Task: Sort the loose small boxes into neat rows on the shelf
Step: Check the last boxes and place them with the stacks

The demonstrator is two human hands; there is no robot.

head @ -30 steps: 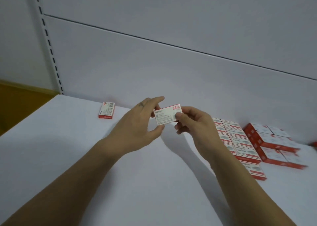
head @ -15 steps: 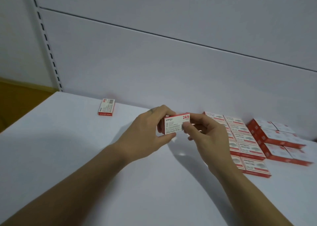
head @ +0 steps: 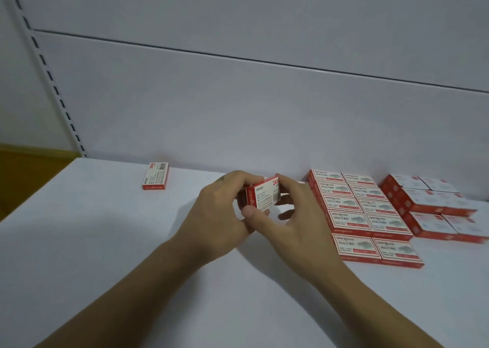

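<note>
Both hands hold one small red and white box (head: 263, 194) a little above the white shelf (head: 105, 242), its printed face tilted towards me. My left hand (head: 219, 210) grips its left end, thumb on the lower edge. My right hand (head: 293, 212) pinches its right end. To the right, a block of like boxes (head: 362, 212) lies flat in two neat rows. Further right sits a second, stacked group of boxes (head: 434, 207). One loose box (head: 156, 176) lies alone near the back wall on the left.
The shelf's back panel (head: 238, 109) rises right behind the boxes. A slotted upright (head: 50, 80) runs down at the left. The shelf's left edge drops off to a brown floor (head: 26, 173).
The held box has come down and closer to the shelf, turning in my fingers. Both hands have stayed on it and shifted slightly right towards the rows.
</note>
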